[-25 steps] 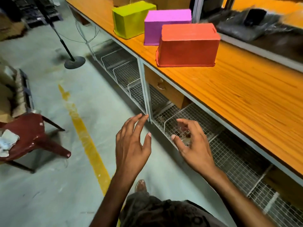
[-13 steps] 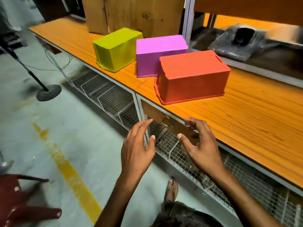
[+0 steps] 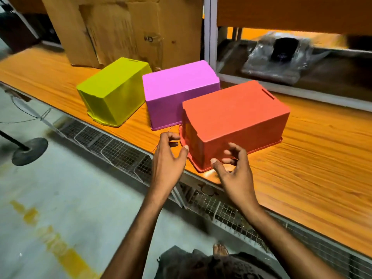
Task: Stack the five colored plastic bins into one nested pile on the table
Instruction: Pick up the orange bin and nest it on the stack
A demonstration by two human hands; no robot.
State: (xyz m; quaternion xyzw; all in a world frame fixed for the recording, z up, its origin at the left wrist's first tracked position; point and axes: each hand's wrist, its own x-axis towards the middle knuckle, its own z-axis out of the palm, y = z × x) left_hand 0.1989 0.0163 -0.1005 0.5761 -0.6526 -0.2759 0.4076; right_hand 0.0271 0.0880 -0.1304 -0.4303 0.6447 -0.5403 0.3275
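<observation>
My left hand (image 3: 168, 158) and right hand (image 3: 234, 172) hover spread and empty at the upturned orange bin (image 3: 235, 121) near the counter (image 3: 302, 178) edge; pink bin (image 3: 179, 93) touches behind, yellow-green bin (image 3: 112, 91) beside, cardboard box (image 3: 124, 29) beyond.

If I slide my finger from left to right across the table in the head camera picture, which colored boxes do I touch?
Yellow-green bin → pink bin → orange bin. All three sit upside down on the table.
</observation>
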